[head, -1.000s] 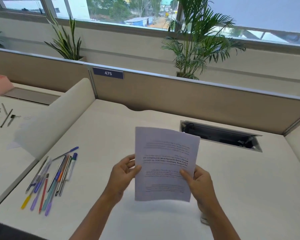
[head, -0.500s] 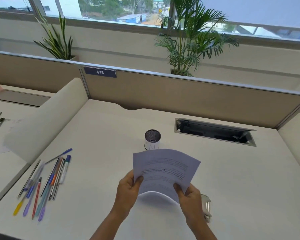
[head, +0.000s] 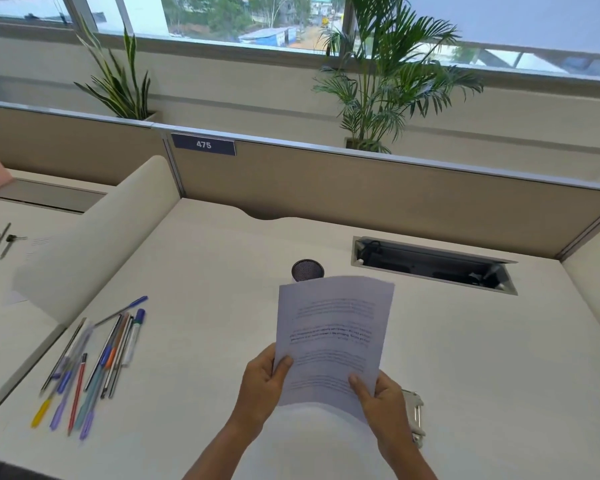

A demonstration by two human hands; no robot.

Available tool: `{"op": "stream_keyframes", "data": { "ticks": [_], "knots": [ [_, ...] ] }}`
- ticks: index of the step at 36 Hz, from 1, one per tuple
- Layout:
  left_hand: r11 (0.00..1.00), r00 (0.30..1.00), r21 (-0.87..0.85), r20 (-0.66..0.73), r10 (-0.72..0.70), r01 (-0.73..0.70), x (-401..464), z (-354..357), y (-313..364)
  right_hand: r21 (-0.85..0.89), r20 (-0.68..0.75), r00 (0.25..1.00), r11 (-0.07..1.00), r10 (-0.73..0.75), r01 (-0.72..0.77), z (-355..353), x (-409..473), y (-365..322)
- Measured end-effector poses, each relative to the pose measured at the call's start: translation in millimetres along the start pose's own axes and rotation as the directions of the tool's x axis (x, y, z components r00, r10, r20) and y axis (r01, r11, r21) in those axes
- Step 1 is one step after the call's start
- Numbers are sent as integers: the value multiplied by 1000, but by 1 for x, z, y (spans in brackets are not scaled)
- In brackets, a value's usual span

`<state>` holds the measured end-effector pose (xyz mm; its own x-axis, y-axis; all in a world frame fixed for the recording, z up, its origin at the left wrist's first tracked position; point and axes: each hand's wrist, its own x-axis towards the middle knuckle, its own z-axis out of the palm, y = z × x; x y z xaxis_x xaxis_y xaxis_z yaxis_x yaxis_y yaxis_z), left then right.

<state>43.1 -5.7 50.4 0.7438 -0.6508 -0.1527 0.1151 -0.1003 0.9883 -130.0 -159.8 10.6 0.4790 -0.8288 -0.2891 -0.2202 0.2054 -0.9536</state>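
Note:
A printed sheet of paper (head: pixel 333 337) is held up over the white desk (head: pixel 201 258), its text showing through from the far side. My left hand (head: pixel 262 386) grips its lower left edge with the thumb on the near face. My right hand (head: pixel 381 400) grips the lower right corner the same way. The sheet's bottom edge curls toward me. A dark mesh cup (head: pixel 307 270) stands just behind the paper's top edge, mostly hidden by it.
Several pens and markers (head: pixel 94 362) lie in a loose row at the desk's left. A metal clip (head: pixel 414 414) lies by my right wrist. An open cable tray (head: pixel 430 265) sits at the back right. A curved divider (head: pixel 94 244) and beige partitions bound the desk.
The sheet went from upright to bent low half a second ago, uncovering the mesh cup, and now stands taller again. Both hands kept their hold and sit lower than at first.

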Motion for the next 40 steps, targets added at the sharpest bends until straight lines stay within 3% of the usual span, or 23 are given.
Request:
{"op": "stream_keyframes", "data": {
  "ticks": [5,9,15,20,25,32,40],
  "knots": [
    [969,995,-237,-58,-77,61,4,-3,6,86,182,983,996,-23,7,-20,9,-32],
    [909,984,-411,-123,-129,68,5,-2,11,218,292,956,972,24,-91,-33,14,-46],
    [813,977,-578,-124,-175,72,-5,10,18,534,243,968,824,68,-192,-18,4,-41],
    [761,981,-642,-71,-180,93,-18,27,15,533,135,987,834,85,-144,16,-16,-40],
    [800,987,-593,-49,-151,93,-19,24,10,431,29,997,899,69,-75,14,-13,-42],
    [855,981,-516,-135,-138,49,7,-37,12,183,26,1000,983,-9,4,-34,8,-58],
    [992,999,-123,-6,-36,35,26,-74,32,21,102,989,995,-103,102,-59,20,-87]
  ]
}}
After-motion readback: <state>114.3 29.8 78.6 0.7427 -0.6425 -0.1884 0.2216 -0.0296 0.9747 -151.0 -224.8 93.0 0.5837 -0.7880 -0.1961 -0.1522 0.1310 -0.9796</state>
